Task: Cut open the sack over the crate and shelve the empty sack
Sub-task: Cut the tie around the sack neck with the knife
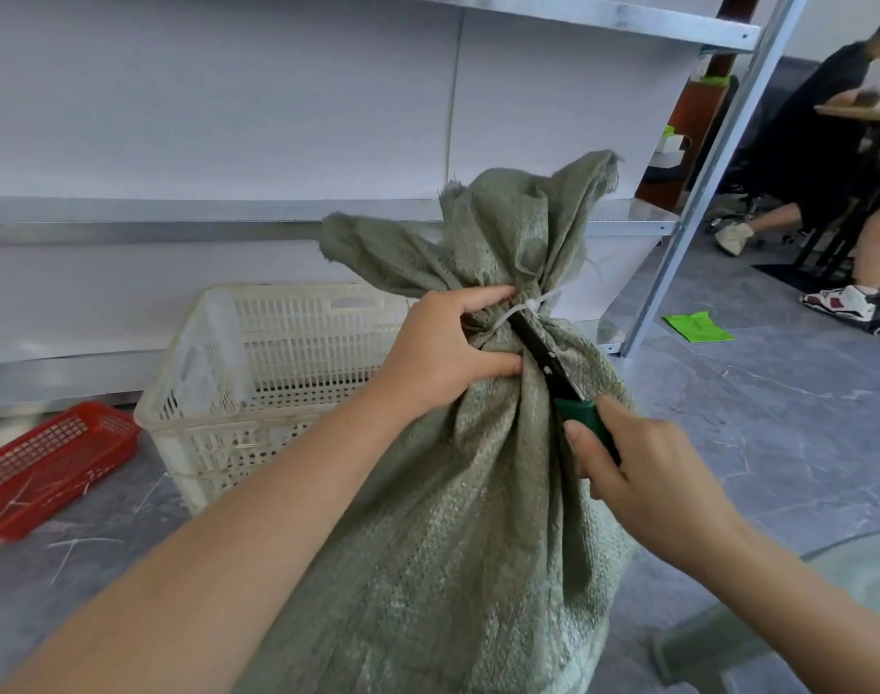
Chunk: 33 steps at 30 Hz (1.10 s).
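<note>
Sack (pixel 453 518), neck in left grip (pixel 443 353) — knife (pixel 548 363) right

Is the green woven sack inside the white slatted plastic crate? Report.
No, the green woven sack stands outside the white slatted plastic crate, to its right.

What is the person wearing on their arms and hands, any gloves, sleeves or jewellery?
Nothing that shows. The left hand and right hand are bare: no gloves, rings or bracelets in view, and the visible nails are short and unpainted. The left forearm and right forearm are bare too, with no sleeve or watch as far as the picture shows.
</note>
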Tool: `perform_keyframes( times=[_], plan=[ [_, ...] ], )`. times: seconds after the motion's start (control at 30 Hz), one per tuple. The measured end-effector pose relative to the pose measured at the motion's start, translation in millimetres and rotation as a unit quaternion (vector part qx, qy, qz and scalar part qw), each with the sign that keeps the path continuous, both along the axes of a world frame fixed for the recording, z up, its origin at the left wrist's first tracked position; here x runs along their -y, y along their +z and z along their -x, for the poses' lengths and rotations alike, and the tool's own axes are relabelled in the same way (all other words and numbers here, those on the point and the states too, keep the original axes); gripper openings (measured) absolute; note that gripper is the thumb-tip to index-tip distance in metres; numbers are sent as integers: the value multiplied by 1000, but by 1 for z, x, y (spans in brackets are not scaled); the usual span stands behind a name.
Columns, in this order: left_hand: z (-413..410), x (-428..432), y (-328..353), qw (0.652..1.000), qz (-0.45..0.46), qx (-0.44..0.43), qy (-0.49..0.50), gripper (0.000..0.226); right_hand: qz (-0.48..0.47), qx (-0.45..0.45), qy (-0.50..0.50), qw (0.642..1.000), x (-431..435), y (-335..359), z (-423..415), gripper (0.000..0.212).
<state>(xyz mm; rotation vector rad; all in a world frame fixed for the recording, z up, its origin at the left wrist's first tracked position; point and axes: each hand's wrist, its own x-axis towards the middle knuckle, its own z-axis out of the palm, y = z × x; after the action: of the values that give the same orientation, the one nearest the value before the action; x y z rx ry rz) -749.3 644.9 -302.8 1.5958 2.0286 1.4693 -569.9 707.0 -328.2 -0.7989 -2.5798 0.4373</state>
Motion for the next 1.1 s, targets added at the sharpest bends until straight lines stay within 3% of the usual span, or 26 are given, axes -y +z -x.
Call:
perform_keyframes(
  times=[0.17,0.33,0.57,0.73,0.83,0.93,1.1],
  plan=[
    [1,-2,-1,1000,18,-6,-3,59,0,-56,6,998,-1,-13,-1,50],
    [-2,-6,-7,1000,7,-24,12,40,45,-100,-5,994,0,-18,-2,32],
    [-5,-7,-14,998,-36,-17,41,34,124,-115,5,986,5,-10,0,28],
    [-10,-10,-18,996,-73,7,49,25,128,-132,7,983,24,-11,12,30],
    [-10,-2,-54,997,-24,-38,68,15,74,-269,-117,953,-25,35,-10,34],
    [-13,9,-83,994,26,-6,110,29,135,-304,-109,937,-65,91,-56,47],
    [-15,1,-56,996,-2,5,90,43,232,-220,-45,946,-30,71,-39,30]
  ],
)
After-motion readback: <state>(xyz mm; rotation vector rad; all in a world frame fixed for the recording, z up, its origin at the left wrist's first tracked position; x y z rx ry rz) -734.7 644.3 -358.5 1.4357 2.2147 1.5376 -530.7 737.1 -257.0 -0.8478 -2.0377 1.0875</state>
